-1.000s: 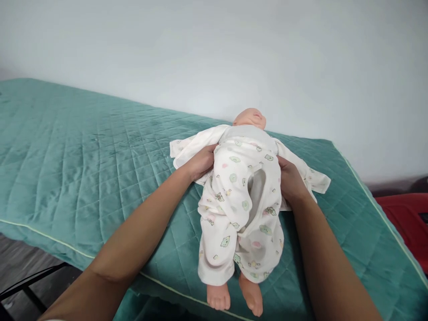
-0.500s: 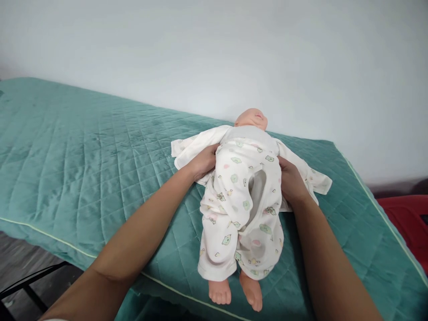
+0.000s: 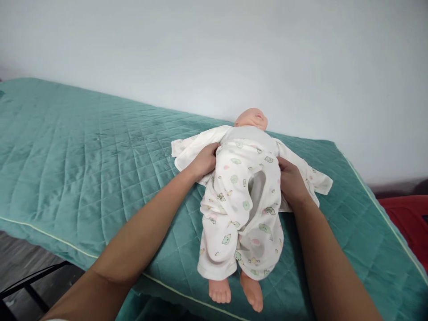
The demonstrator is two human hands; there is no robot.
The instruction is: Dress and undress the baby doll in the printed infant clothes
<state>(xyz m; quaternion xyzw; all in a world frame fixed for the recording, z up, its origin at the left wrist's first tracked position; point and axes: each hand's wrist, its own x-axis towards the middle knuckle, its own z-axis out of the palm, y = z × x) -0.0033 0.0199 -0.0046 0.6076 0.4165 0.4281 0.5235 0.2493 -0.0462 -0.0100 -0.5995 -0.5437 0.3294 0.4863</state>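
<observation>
A baby doll lies on its back, head towards the wall and bare feet towards me. It wears printed white baby pants with an open crotch, pulled up over its belly. Under it a white baby jacket is spread, with sleeves out to both sides. At the left side of the waist, my left hand is closed on the pants' edge. My right hand is closed on the opposite side of the waist. The fingertips of both hands are partly hidden by the cloth.
The doll rests on a green quilted bed cover with a pale piped edge. A plain wall stands behind it. A red plastic stool or chair is at the right, and a black metal frame at the lower left.
</observation>
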